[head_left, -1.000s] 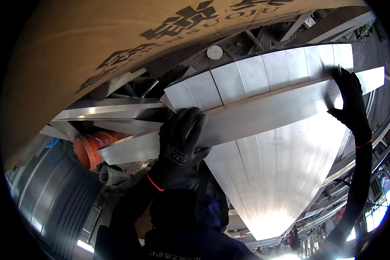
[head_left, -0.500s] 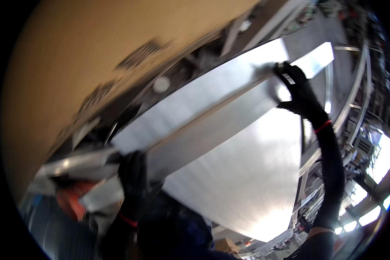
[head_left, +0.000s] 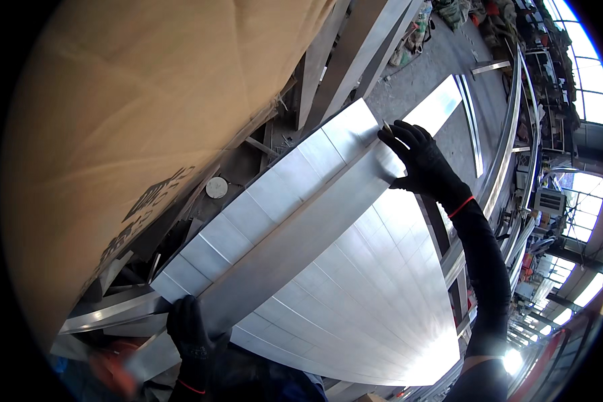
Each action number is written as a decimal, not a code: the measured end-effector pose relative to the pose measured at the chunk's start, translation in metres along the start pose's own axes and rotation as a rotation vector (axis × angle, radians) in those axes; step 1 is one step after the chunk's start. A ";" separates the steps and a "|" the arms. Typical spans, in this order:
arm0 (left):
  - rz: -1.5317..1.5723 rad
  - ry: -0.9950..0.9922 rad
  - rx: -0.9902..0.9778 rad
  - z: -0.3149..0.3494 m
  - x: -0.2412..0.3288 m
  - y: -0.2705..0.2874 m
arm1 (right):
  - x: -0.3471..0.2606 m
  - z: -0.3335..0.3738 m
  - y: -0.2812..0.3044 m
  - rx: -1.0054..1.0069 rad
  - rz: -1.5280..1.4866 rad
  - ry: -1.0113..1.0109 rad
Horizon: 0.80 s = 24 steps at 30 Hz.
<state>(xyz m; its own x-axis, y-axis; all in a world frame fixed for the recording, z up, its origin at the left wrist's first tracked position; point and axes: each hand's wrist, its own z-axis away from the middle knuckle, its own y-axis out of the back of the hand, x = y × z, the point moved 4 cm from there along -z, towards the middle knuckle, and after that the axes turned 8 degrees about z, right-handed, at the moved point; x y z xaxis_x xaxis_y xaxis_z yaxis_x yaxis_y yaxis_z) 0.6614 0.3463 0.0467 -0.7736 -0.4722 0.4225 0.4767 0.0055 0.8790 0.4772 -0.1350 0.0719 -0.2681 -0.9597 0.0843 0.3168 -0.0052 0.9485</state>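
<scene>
A broad metal sheet [head_left: 355,295] with thin lines across it lies before me. A long flat metal bar [head_left: 295,248] rests slantwise over it, from near left to far right, sticking out past the sheet's far edge. My left hand [head_left: 195,331], in a black glove, is closed around the bar's near end. Toward the far end, my right hand [head_left: 422,161], also gloved in black, spans the bar's width, fingers on one edge and thumb on the other. A tiny pale tip shows at its fingertips, too small to name.
A large brown cardboard sheet or box [head_left: 147,100] fills the left. Metal beams [head_left: 362,53] stand beyond the sheet. A round pale disc [head_left: 216,187] lies among scraps. Long curved metal strips [head_left: 506,154] run along the right; sacks [head_left: 452,12] lie at the back.
The sheet, bar and both hands sit lower and farther left in the picture. Blur has cleared, and the lines on the sheet show sharply. Both hands stay on the bar.
</scene>
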 end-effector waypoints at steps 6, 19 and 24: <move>-0.008 -0.010 0.014 0.003 0.001 -0.002 | 0.000 0.000 -0.001 -0.033 0.001 -0.008; -0.017 -0.021 -0.015 0.001 0.004 -0.003 | 0.009 0.006 -0.010 -0.047 -0.219 -0.098; -0.029 -0.020 -0.018 0.000 0.005 -0.001 | 0.006 0.005 -0.006 -0.044 -0.223 -0.083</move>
<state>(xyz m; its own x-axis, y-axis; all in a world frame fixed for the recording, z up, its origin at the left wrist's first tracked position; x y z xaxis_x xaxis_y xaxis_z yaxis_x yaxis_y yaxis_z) 0.6569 0.3440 0.0478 -0.7955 -0.4538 0.4016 0.4614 -0.0239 0.8869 0.4694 -0.1396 0.0684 -0.4096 -0.9069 -0.0987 0.2806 -0.2281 0.9323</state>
